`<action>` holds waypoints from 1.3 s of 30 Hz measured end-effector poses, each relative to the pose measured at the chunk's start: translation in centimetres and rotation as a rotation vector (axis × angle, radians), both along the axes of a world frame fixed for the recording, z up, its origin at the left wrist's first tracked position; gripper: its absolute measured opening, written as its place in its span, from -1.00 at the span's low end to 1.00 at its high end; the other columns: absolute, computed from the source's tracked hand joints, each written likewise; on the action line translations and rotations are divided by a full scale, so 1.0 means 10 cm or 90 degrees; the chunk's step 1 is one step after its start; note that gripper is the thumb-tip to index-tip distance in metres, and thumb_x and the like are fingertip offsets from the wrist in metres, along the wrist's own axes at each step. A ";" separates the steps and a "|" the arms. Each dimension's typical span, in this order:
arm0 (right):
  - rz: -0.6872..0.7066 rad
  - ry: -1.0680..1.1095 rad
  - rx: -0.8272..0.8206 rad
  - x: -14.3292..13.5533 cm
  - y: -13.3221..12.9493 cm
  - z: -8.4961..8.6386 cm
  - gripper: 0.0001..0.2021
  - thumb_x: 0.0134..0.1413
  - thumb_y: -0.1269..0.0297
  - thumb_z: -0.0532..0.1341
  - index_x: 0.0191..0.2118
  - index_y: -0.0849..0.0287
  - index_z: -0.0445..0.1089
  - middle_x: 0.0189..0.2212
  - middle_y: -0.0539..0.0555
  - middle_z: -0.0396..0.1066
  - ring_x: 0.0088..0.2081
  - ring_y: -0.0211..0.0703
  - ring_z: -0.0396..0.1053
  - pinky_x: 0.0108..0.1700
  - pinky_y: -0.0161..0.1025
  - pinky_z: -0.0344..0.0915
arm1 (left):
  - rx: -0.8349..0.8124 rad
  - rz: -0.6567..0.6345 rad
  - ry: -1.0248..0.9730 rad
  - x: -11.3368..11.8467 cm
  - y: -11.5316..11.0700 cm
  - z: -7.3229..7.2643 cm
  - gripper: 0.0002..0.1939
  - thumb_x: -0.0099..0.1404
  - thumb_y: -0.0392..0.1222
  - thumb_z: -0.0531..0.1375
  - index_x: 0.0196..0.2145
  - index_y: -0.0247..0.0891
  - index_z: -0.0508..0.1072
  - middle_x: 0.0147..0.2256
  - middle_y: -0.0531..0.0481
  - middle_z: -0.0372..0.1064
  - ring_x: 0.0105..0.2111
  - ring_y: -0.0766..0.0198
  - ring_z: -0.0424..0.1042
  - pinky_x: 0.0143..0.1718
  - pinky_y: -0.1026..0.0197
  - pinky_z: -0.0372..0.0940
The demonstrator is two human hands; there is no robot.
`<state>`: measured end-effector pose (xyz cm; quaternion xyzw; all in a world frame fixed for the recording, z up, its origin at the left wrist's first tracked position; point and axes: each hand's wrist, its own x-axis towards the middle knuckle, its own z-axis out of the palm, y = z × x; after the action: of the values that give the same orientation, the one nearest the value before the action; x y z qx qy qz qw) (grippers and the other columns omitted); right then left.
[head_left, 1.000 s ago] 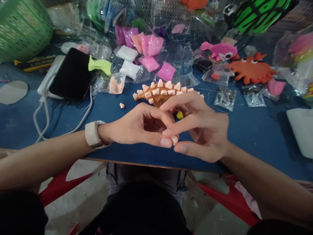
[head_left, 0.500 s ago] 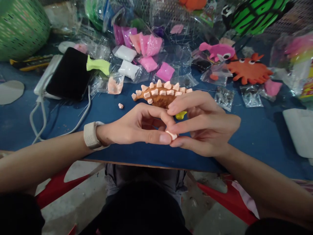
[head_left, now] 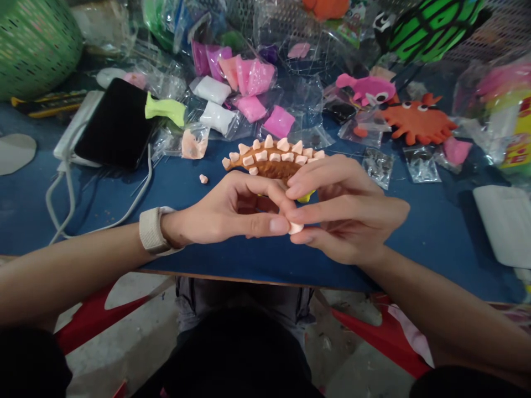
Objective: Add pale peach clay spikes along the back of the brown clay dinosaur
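Note:
A small pale pink clay piece is pinched between the fingertips of my left hand and my right hand, in front of my body. Just behind the hands lies a brown clay figure with rows of pale pink spikes along its back; my right hand hides its right part. A bit of yellow clay shows between the hands. One small loose pink piece rests on the blue table, left of the figure.
A black phone with a white cable lies at the left. Bagged clay packets fill the back. An orange crab and a pink clay fish are at back right. A green basket stands back left.
The pink piece has turned slightly between my fingertips, and more of it is now covered by my fingers. Both hands stay in nearly the same place.

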<state>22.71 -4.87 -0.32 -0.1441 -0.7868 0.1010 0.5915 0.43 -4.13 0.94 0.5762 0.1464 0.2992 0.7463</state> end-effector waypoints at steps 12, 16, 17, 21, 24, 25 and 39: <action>0.004 0.016 0.002 -0.02 -0.01 -0.07 -0.76 0.37 0.04 0.52 0.10 -0.23 0.72 -0.17 -0.01 0.69 -0.21 -0.09 0.65 -0.18 -0.07 0.67 | -0.010 -0.001 -0.037 0.03 -0.01 -0.03 -0.78 0.31 -0.12 0.61 -0.25 -0.28 0.74 -0.29 -0.02 0.61 -0.49 0.48 0.44 -0.49 0.45 0.38; -0.028 0.015 0.004 -0.01 -0.02 -0.07 -0.88 0.39 -0.01 0.49 -0.03 -0.25 0.72 -0.23 -0.02 0.67 -0.27 -0.09 0.62 -0.26 -0.05 0.65 | -0.042 -0.007 -0.072 0.04 -0.01 -0.05 -0.80 0.37 -0.10 0.57 -0.24 -0.28 0.75 -0.28 -0.03 0.58 -0.50 0.48 0.41 -0.50 0.43 0.38; -0.031 0.005 0.001 0.00 -0.02 -0.06 -0.88 0.40 -0.04 0.48 -0.06 -0.25 0.71 -0.24 -0.01 0.66 -0.29 -0.08 0.62 -0.28 -0.04 0.65 | -0.048 -0.011 -0.071 0.04 -0.01 -0.05 -0.81 0.38 -0.11 0.57 -0.24 -0.28 0.75 -0.28 -0.03 0.57 -0.50 0.48 0.41 -0.50 0.42 0.38; -0.030 -0.028 -0.011 0.02 -0.02 -0.03 -0.84 0.38 -0.10 0.48 -0.09 -0.23 0.69 -0.28 -0.02 0.65 -0.32 -0.08 0.61 -0.30 -0.04 0.63 | -0.039 -0.030 -0.058 0.03 -0.01 -0.04 -0.84 0.36 -0.16 0.58 -0.25 -0.27 0.75 -0.28 -0.02 0.58 -0.49 0.48 0.42 -0.48 0.43 0.38; -0.018 -0.005 0.002 0.02 -0.02 -0.04 -0.85 0.35 -0.03 0.51 -0.07 -0.20 0.68 -0.26 -0.03 0.67 -0.31 -0.09 0.61 -0.28 -0.06 0.64 | -0.003 -0.015 -0.052 0.02 0.00 -0.05 -0.84 0.38 -0.14 0.57 -0.25 -0.26 0.74 -0.27 -0.04 0.61 -0.45 0.45 0.46 -0.41 0.39 0.43; -0.017 0.001 0.003 0.01 -0.02 -0.04 -0.86 0.35 -0.02 0.52 -0.06 -0.20 0.69 -0.26 -0.03 0.67 -0.31 -0.09 0.61 -0.28 -0.05 0.64 | 0.008 -0.007 -0.051 0.02 0.00 -0.05 -0.84 0.38 -0.13 0.57 -0.25 -0.25 0.75 -0.28 -0.04 0.61 -0.44 0.44 0.47 -0.38 0.37 0.45; -0.251 -0.078 0.184 0.10 -0.06 0.07 -0.77 0.26 0.13 0.61 -0.02 -0.11 0.71 -0.27 -0.10 0.72 -0.29 -0.10 0.66 -0.24 -0.10 0.64 | 0.027 0.138 -0.035 0.05 -0.03 -0.06 -0.81 0.42 -0.05 0.55 -0.14 -0.22 0.84 -0.23 -0.09 0.64 -0.47 0.46 0.45 -0.55 0.43 0.35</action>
<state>23.74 -5.48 0.39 -0.2147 -0.7843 -0.1388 0.5652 0.91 -4.42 0.37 0.5640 0.1813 0.3968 0.7012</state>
